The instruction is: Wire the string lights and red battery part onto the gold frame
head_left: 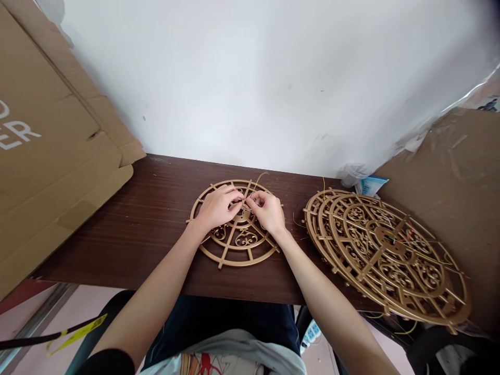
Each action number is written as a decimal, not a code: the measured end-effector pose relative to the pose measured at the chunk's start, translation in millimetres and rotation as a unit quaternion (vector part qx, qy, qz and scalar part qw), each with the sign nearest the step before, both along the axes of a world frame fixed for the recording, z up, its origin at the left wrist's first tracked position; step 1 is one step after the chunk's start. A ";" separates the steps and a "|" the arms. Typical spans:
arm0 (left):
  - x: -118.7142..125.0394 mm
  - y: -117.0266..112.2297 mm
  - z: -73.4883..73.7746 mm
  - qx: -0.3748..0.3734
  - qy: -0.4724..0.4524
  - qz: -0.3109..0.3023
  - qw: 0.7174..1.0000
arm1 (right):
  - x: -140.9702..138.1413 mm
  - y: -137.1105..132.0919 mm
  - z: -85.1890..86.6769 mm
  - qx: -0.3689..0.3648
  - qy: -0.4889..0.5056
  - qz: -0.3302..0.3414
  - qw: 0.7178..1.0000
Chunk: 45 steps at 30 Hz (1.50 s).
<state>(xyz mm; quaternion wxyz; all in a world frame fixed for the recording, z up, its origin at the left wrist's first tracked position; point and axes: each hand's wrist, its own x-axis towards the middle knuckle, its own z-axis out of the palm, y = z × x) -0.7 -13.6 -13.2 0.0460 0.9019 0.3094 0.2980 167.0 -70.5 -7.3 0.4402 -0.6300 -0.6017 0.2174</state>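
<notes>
A round gold openwork disc [239, 256] lies flat on the dark wooden table [156, 224], in the middle of it and close to the near edge. The disc has 2 concentric rings joined by straight spokes, with short stubs sticking out past the outer rim. Curled scroll ornaments fill the spaces between the spokes in its near half. Its finish is a matte metallic gold.

Both hands rest on the far half of the disc and meet over its hub. The left hand [216, 207] and the right hand [269, 211] each have their fingertips pinched tightly together on a thin yellow wire [258, 180]. The wire rises from the hub and curves away toward the white wall [273, 78]. How it is fastened at the hub is hidden by the fingers.

To the right, well apart from the hands, a stack of similar gold discs [390, 255] leans over the table's right end, with thin wires showing at its centre. Flattened cardboard [50, 166] leans at the left, and another brown board [453, 172] stands behind the stack. A small blue and white packet [371, 185] sits beside the wall.
</notes>
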 end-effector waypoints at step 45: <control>-2.8 -0.4 6.6 -0.106 0.065 -0.002 0.992 | 2.5 2.7 -3.8 -0.004 -0.014 -0.023 1.000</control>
